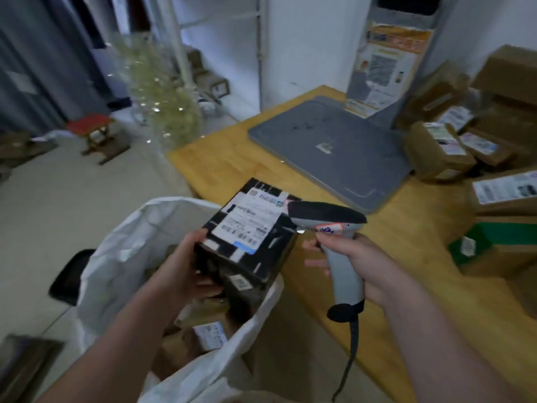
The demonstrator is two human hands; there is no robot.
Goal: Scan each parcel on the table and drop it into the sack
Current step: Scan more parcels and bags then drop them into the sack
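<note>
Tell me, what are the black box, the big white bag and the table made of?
Black box: probably cardboard wrapped in shiny tape, with a paper label. White sack: likely thin plastic weave, crinkled and floppy. Table: yellowish wood look; solid wood or laminate, I cannot tell.

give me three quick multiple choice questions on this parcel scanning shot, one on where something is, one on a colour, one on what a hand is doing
1. Where is the black parcel?
A. lying on the table
B. held by the left hand above the open white sack
C. on the red stool

2. What colour is the handle of the scanner?
A. grey
B. yellow
C. green

3. What is the right hand doing?
A. resting flat on the table
B. gripping the scanner
C. lifting a brown box

Answers:
1 B, fingers hold its lower edge over the sack's mouth.
2 A, the grip is grey under a black head.
3 B, fingers curl round the handle.
</note>
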